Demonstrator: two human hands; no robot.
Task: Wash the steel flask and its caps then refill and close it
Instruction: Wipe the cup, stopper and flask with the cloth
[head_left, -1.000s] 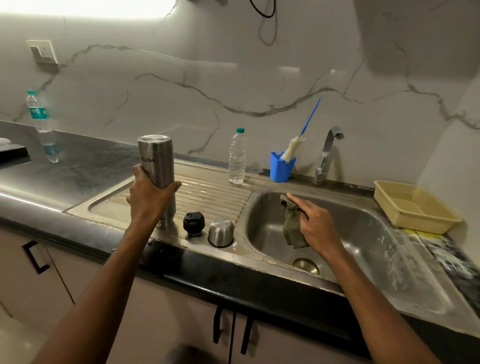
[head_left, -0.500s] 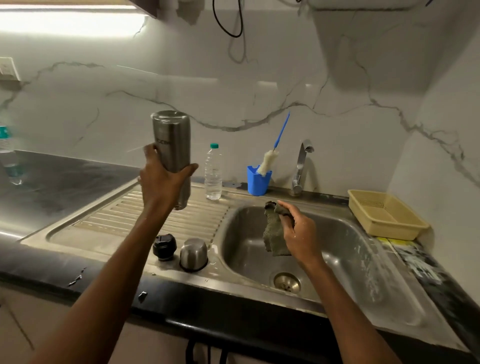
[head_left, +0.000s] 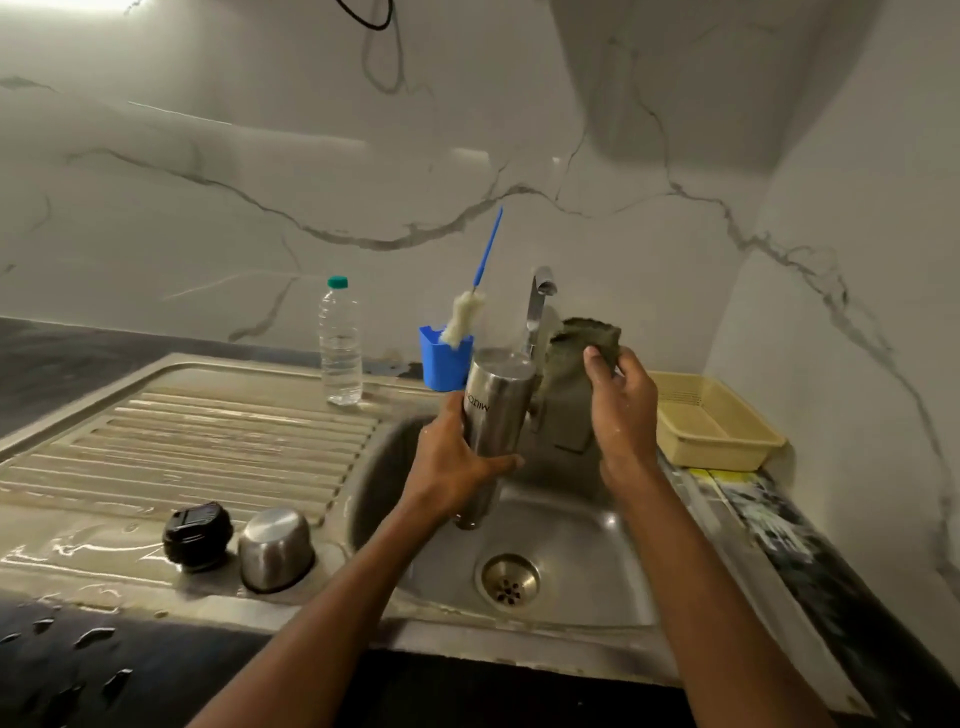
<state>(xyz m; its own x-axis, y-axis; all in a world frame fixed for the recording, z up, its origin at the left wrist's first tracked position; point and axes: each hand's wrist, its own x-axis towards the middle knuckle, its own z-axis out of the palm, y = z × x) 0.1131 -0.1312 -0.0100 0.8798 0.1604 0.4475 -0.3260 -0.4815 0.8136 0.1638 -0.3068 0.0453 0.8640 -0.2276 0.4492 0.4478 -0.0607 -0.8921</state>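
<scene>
The left hand grips the upright flask over the sink. The right hand pinches a green scrub pad just right of the flask's top, beside the tap.

**One head camera above the sink**

A single wide-angle view looks forward and down from the person's head, close over the sink, facing the marble wall. Both forearms enter from the bottom edge; the drainboard spreads left
</scene>
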